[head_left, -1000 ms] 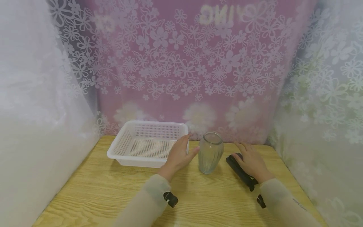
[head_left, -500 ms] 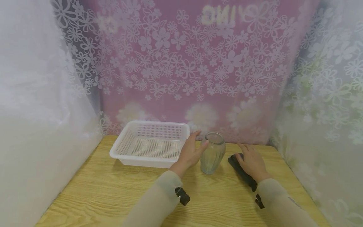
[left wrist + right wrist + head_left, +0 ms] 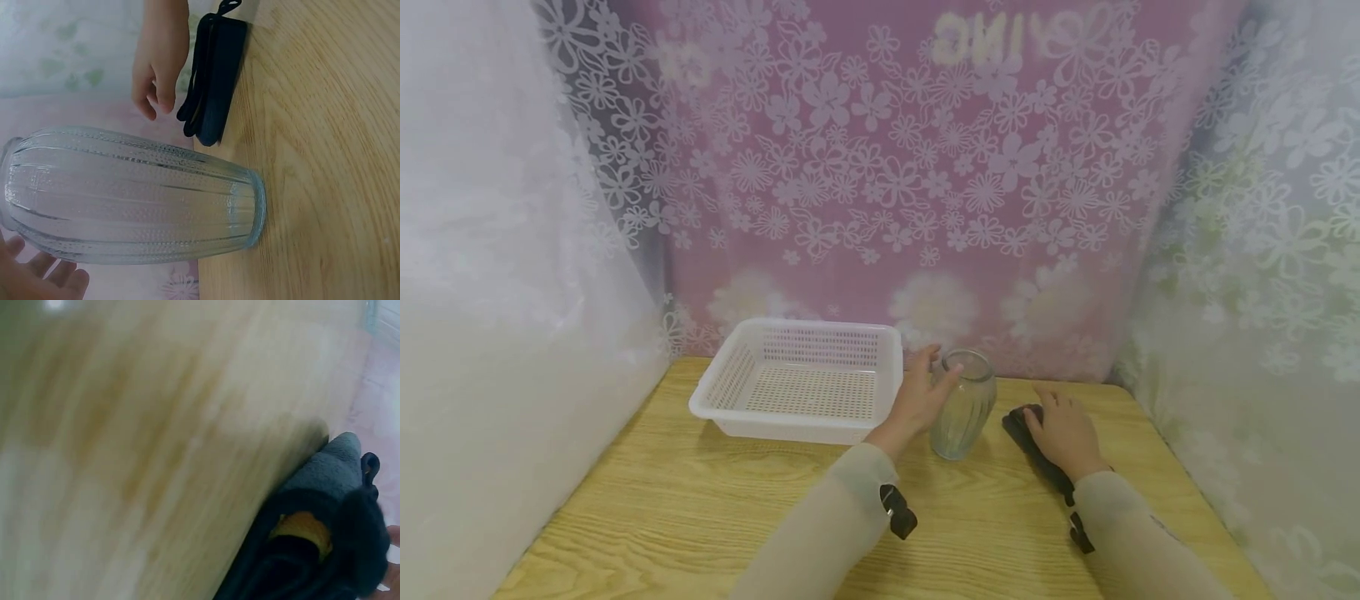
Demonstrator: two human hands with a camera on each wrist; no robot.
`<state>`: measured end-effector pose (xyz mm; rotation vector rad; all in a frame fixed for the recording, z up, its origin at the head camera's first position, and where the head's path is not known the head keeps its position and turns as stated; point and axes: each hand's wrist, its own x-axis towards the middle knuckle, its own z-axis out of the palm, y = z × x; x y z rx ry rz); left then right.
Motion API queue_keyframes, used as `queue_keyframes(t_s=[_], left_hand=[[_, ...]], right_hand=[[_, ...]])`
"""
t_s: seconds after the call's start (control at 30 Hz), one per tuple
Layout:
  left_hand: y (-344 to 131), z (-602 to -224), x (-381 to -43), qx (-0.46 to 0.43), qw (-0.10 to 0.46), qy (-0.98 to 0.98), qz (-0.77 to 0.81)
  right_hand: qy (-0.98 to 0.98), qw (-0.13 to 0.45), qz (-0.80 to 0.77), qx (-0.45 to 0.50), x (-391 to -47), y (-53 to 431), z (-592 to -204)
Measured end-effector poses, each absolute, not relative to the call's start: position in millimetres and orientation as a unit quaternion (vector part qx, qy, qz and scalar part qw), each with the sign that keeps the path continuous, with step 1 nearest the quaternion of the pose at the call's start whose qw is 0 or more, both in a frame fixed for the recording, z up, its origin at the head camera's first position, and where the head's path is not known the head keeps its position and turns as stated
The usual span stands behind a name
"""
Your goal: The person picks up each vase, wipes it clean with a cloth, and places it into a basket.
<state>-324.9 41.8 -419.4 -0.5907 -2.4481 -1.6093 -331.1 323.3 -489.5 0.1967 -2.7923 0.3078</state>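
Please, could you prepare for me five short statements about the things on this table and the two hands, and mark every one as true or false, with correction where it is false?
1. The glass vase stands upright on the wooden table. True.

2. The white plastic basket is on the person's right of the vase. False: it is on the left.

3. The left hand is nearer to the vase than the right hand is. True.

4. The right hand grips the vase. False: it is by the dark fabric item, away from the vase.

5. The dark fabric item lies on the table. True.
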Motion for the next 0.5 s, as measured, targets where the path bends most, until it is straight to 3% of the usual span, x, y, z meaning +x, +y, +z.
queue_keyframes(t_s=[0.5], left_hand=[[50.5,-425.5,-329.3,-0.188,0.046,-0.818,-0.542]], right_hand=[[-0.993,0.007,0.118,0.024,-327.2,324.4,-494.0]])
